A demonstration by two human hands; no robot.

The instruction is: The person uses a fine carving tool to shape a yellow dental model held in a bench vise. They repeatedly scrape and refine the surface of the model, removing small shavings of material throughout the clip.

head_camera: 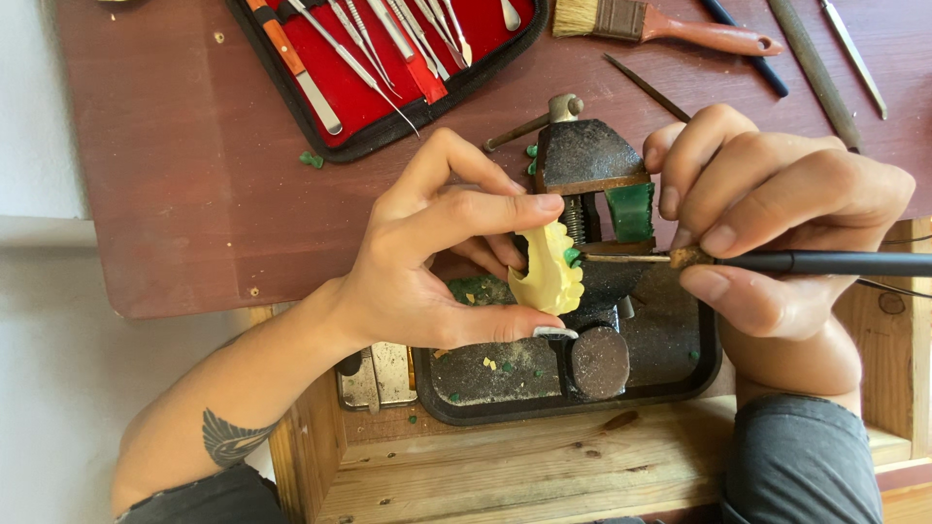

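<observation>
Vise [587, 160] behind wax carving [549, 275]

Pale yellow carving [549, 277] is looking waxy, smooth, slightly glossy. Small vise [587, 165] is showing dark, rough, worn metal; green block [632, 211] in it is looking matt, waxy. Black tray [670, 340] is appearing matt and dusty. Bench [184, 175] is showing reddish-brown wood, scuffed. At 11 o'clock, case [388, 58] is showing red cloth lining with shiny steel tools [364, 44]. At 1 o'clock, brush [660, 24] is showing glossy wooden handle.
</observation>
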